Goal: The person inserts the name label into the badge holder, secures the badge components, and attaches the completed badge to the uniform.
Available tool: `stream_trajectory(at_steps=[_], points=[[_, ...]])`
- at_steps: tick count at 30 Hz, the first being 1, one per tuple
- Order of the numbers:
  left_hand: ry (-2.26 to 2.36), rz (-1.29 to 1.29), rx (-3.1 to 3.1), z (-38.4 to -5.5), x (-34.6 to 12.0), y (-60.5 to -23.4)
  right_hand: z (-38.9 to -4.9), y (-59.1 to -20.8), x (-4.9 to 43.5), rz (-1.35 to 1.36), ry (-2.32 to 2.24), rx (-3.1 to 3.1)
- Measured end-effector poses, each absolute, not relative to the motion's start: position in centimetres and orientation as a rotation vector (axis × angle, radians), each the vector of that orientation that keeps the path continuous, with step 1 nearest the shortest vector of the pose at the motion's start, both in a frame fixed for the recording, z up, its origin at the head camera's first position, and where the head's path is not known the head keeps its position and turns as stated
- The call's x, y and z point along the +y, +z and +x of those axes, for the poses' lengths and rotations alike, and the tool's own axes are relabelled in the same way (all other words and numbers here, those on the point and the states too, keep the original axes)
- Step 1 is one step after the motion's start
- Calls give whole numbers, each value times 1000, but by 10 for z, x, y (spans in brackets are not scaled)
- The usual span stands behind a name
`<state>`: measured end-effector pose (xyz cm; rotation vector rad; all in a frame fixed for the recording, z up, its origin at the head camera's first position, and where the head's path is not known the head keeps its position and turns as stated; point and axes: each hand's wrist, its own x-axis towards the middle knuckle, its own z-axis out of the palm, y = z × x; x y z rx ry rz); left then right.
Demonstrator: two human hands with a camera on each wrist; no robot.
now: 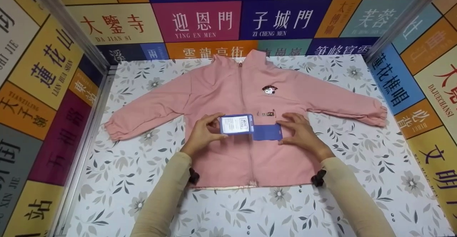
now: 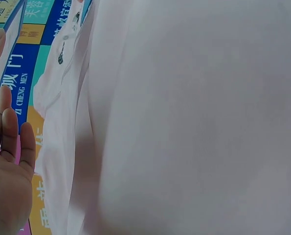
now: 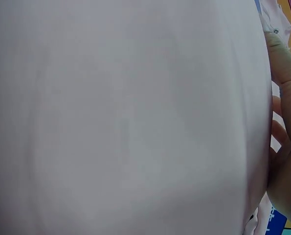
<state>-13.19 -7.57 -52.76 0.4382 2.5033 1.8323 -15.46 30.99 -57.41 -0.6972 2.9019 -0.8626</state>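
A blue card holder with a white printed card in its frame is held above a pink zip jacket. My left hand pinches the framed part by its left end, thumb below and fingers above. A plain blue piece extends from the frame's right side, and my right hand pinches its right end. In the left wrist view, thumb and fingertips of the left hand grip the holder's edge. Pink cloth fills most of both wrist views; the right hand shows only partly.
The jacket lies spread, sleeves outward, on a white floral tabletop. A cartoon badge and a small metallic piece are on its chest. Colourful panels with lettering wall the table's back and sides.
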Motion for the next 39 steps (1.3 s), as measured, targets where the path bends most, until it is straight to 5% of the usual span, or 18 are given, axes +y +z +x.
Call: stream_trajectory(at_steps=[39], points=[[1731, 468, 2548, -146, -86, -550, -157, -541, 316, -610, -1090, 2872]])
